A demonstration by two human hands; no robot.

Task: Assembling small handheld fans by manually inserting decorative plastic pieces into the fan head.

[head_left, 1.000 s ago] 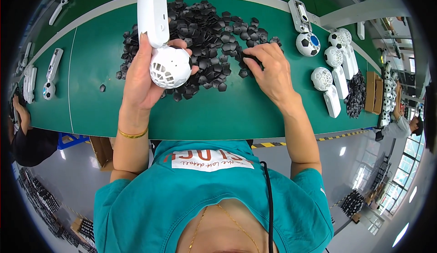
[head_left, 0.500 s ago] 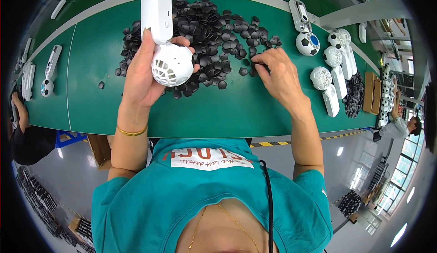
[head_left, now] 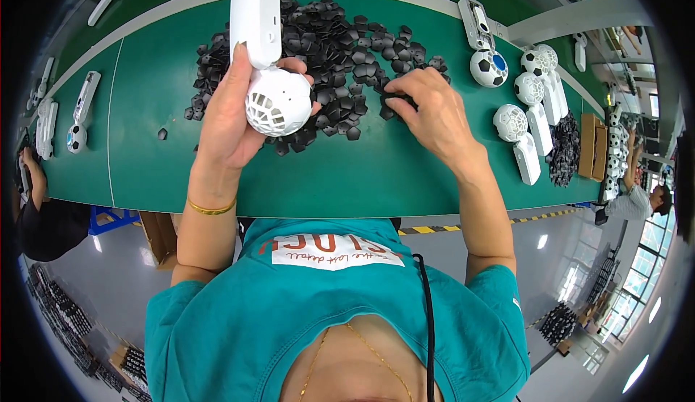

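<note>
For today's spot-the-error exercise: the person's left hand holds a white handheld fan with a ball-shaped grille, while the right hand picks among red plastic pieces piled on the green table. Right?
Not quite. In the head view, the small plastic pieces are black, not red. The left hand does hold the white ball-headed fan, and the right hand picks among them on the green table.

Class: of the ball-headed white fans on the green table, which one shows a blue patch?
The fan head nearest the black pile's right side; it alone has a blue centre, the others being black-and-white or plain white.

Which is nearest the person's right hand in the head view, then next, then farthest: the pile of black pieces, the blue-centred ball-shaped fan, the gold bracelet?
1. Pile of black pieces, under the right hand.
2. Blue-centred ball-shaped fan, to its right.
3. Gold bracelet, on the left wrist.
</note>
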